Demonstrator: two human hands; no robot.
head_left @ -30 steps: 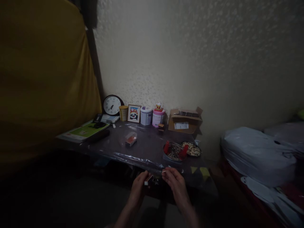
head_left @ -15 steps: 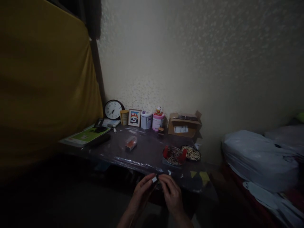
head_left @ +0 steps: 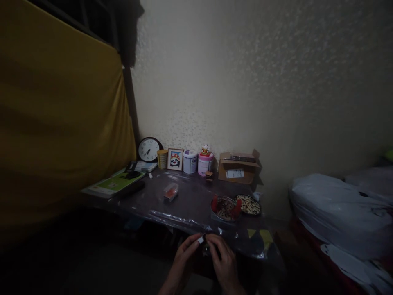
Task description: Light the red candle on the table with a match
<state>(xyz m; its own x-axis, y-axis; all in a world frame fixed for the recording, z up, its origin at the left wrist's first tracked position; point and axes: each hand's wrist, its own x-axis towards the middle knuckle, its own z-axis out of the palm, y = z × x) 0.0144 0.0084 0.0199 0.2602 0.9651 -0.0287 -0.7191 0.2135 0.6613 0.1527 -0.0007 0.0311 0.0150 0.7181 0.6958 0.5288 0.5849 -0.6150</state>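
Note:
Both my hands are low in the view, just below the near edge of a dark table (head_left: 190,200) covered in clear plastic. My left hand (head_left: 184,256) has its fingers curled round a small pale box (head_left: 200,240), likely a matchbox. My right hand (head_left: 222,258) is closed too, its fingertips pinched together against that box; what they pinch is too small and dim to name. Just beyond the hands stand two round dishes (head_left: 225,207), the near one with red pieces (head_left: 238,205) and the far one (head_left: 249,205) filled with pale sticks.
Along the wall stand a clock (head_left: 149,149), a yellow can (head_left: 162,159), a framed panda picture (head_left: 175,159), two tins (head_left: 190,161) and an open cardboard box (head_left: 239,167). A green book (head_left: 115,183) lies left, a small wrapped packet (head_left: 170,191) mid-table. A yellow curtain (head_left: 58,123) hangs left; white bags (head_left: 334,209) lie right.
My hands have come together: a second ago they were apart, the right pinching a thin stick; now its fingertips meet the box. The view has tilted up slightly.

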